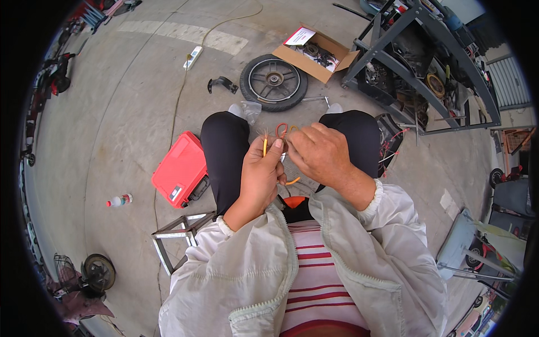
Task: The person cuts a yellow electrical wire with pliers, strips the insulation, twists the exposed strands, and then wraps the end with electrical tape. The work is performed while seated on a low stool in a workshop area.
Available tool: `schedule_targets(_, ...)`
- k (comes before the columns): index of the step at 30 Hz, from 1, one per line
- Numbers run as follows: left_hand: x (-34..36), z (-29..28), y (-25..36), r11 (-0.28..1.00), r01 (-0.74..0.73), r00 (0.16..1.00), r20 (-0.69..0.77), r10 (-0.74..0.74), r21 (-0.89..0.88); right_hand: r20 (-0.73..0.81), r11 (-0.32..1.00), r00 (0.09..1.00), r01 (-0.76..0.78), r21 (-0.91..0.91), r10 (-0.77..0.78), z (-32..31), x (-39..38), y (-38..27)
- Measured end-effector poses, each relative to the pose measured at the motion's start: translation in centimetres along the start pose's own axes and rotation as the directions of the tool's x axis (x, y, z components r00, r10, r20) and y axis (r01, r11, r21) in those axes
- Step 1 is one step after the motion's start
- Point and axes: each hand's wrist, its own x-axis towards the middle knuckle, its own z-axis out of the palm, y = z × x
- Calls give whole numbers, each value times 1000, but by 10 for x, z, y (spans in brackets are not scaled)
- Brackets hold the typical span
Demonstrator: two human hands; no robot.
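Observation:
In front of my lap, my left hand (pixel 259 175) pinches a yellow wire (pixel 265 148) between thumb and fingers. Bare copper strands fan out from its upper end. My right hand (pixel 324 150) is closed close beside it, its fingertips meeting the left thumb. Between the two hands, a red wire (pixel 281 127) curls up in a loop. Another orange-yellow wire (pixel 293 181) sticks out below the left hand. Whatever the right fingertips pinch is mostly covered by the fingers, though wire shows right at them.
A wheel with a tyre (pixel 247 80) lies ahead, beside an open cardboard box (pixel 307 62) of parts. To the left are a red tool case (pixel 178 165), a metal frame (pixel 168 233) and a bottle (pixel 119 200). A loaded metal rack (pixel 387 36) stands right. A power strip (pixel 193 57) trails a cord.

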Motion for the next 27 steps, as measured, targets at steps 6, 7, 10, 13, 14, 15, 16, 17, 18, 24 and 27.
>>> schedule_targets(6, 2, -4, -2, 1000, 17, 999, 46, -16, -12, -106, 996, 992, -60, 64, 67, 3, 2, -4)
schedule_targets(7, 2, -4, -2, 1000, 16, 999, 52, -14, -20, -135, 994, 988, -63, 85, 74, 4, 2, -4)
schedule_targets(10, 3, -6, -5, 1000, -17, 999, 51, 17, 17, -106, 994, 991, -80, 72, 87, 0, 2, -5)
schedule_targets(13, 4, -10, -6, 996, -52, 997, 56, 48, 74, -25, 992, 993, -109, 62, 111, -2, -1, -5)
schedule_targets(14, 3, -12, -5, 994, -61, 997, 60, 56, 90, 12, 972, 983, -182, 148, 182, -6, 0, -5)
schedule_targets(15, 3, -12, -4, 989, -66, 997, 53, 59, 129, 56, 939, 967, -255, 230, 249, -12, 3, -5)
schedule_targets(16, 2, -11, -2, 983, -70, 997, 46, 63, 167, 105, 894, 945, -327, 306, 310, -16, 6, -6)
schedule_targets(17, 1, -10, 0, 976, -74, 997, 43, 66, 204, 121, 849, 926, -376, 373, 357, -19, 9, -6)
schedule_targets(18, 1, -11, -1, 960, -104, 994, 68, 89, 260, 141, 796, 905, -421, 436, 401, -21, 12, -5)
schedule_targets(24, 1, -18, -9, 858, -226, 973, 150, 175, 461, 322, 694, 845, -534, 483, 427, -18, 12, -4)
schedule_targets(27, 0, -18, -10, 854, -235, 972, 132, 196, 463, 366, 690, 816, -575, 440, 446, -20, 13, -7)
